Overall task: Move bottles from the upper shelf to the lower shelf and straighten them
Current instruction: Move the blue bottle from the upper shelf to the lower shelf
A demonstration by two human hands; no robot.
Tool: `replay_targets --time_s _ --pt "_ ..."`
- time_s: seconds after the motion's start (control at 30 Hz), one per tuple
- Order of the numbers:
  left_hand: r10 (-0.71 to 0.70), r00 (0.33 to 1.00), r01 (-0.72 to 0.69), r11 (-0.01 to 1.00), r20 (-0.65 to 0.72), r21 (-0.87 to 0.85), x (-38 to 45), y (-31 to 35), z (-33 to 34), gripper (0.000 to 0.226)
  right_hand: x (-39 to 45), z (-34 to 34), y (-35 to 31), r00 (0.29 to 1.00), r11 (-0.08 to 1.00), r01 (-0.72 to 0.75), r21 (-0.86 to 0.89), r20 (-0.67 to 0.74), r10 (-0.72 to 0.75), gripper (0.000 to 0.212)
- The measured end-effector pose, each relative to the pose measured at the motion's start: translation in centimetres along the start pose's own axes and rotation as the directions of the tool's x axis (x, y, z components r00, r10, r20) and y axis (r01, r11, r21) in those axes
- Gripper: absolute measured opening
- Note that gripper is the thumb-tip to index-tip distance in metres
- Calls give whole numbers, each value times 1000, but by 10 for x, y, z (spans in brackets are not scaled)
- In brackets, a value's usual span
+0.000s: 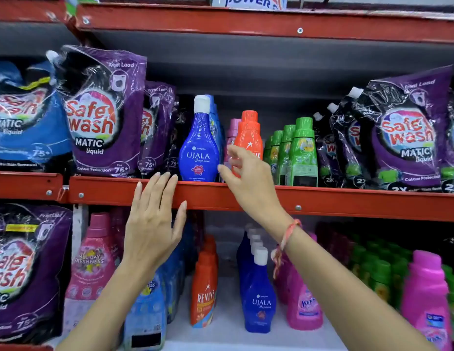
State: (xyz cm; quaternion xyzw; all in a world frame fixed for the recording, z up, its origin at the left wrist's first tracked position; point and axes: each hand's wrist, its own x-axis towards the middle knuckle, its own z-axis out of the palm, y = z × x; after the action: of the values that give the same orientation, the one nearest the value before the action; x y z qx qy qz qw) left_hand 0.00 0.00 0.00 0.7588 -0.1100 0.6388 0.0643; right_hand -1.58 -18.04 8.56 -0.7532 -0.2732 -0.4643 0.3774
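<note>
Blue Ujala bottle [198, 145] upright on upper shelf [347, 201] (white cap); both hands spread, empty: left hand [155, 224], right hand [246, 178].

Illumination bright and even across the frame, apparently from overhead and in front. Underside of the top shelf [246, 62] in the upper centre falls into dark grey shadow. Strong white glare streaks on the purple pouches [101, 110] at left and right edges. Wide-angle distortion evident: red shelf rail [347, 201] bows and slopes toward the right of the frame. Lower-right pink and green bottles [373, 262] soft and out of focus. Left hand [151, 224] slightly blurred; right hand [248, 178] fingertips smeared
</note>
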Motion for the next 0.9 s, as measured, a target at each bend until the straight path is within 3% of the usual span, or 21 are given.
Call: replay_targets --time_s 0.13,0.27,0.53,0.7,0.9 --pt "35 998 -36 999 -47 -30 1 -6 0 48 23 21 -10 990 998 -47 -52 130 54 35" --pt "78 994 -80 997 -80 -21 2 -12 3 47 32 34 -12 979 991 -89 -99 177 105 58" --pt "65 997 -67 997 -36 -46 -7 -15 13 57 40 33 -7 986 989 -115 -94 109 125 59" --pt "57 998 -57 996 -1 -69 -7 -13 10 59 34 30 -11 988 984 -155 82 19 154 63" --pt "25 1000 -26 991 -12 -132 -13 0 3 60 24 -2 -25 980 968 -100 228 -145 136 51"
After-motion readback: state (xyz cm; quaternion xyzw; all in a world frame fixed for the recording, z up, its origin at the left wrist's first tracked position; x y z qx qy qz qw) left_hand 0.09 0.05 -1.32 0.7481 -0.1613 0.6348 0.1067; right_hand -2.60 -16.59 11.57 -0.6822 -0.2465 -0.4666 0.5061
